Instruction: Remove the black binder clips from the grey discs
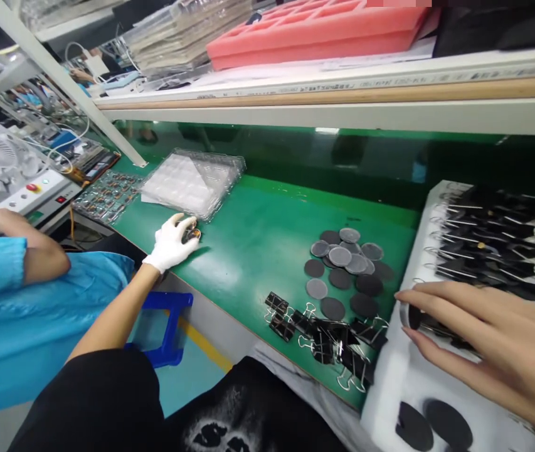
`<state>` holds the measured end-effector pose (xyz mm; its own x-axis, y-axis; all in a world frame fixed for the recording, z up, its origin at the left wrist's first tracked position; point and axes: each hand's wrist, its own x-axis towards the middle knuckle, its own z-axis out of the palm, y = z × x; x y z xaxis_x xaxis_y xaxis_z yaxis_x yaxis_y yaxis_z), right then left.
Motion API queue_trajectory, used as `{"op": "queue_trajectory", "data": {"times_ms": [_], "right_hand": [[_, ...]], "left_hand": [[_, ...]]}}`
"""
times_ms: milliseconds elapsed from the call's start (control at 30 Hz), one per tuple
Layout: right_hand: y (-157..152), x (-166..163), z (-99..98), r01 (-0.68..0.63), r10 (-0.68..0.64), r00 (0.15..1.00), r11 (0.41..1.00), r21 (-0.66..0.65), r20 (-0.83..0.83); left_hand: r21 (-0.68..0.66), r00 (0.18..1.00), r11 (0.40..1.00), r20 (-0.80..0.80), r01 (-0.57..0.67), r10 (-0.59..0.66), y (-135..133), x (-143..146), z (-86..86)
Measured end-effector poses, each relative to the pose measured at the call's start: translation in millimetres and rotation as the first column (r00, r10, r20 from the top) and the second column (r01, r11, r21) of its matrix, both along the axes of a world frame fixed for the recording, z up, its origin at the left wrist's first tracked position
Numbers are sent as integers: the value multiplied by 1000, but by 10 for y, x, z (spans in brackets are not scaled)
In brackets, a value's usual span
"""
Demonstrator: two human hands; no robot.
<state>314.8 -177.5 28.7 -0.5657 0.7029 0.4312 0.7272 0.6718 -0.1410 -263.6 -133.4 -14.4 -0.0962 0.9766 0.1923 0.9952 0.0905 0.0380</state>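
Observation:
My left hand (170, 243), in a white glove, is at the near left edge of the green table. Its fingers curl around a small dark, shiny part (192, 234) whose kind I cannot make out. On the right, my bare right hand (488, 342) pinches a round disc (411, 316) on edge between thumb and fingers, above a white foam tray (384, 383). Dark discs (448, 422) lie at the tray's near end, and rows of black binder clips (488, 235) fill its far part. Between my hands, a pile of grey and black discs (340, 256) lies beside loose binder clips (326, 339).
Clear plastic trays (196, 182) are stacked at the back left, near circuit boards (107, 196). A shelf (295, 113) with pink foam (314, 34) overhangs the table. A co-worker in a blue top (46, 326) sits left, close to a blue stool (168, 333).

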Motion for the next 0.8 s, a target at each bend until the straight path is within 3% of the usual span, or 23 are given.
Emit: {"op": "queue_trajectory", "data": {"times_ms": [100,200,433,667,800], "right_hand": [[106,5,121,-171,171,979,985,-9,107],[167,-118,241,-223,228,966,973,-54,121],[431,-556,391,-143,153,988,947,-287,12],[685,-744,388,-92,59,993,924,-372,-101],[879,-901,330,-53,-31,986,875,-482,-166]], "left_hand": [[-62,996,997,-75,45,-50,-152,395,-14],[-52,989,990,-61,132,-135,-178,776,-24],[-62,924,922,11,382,-382,255,1496,-49],[-15,944,947,81,321,-319,481,1649,-7],[-57,931,930,-25,362,-364,580,1713,70]]}}
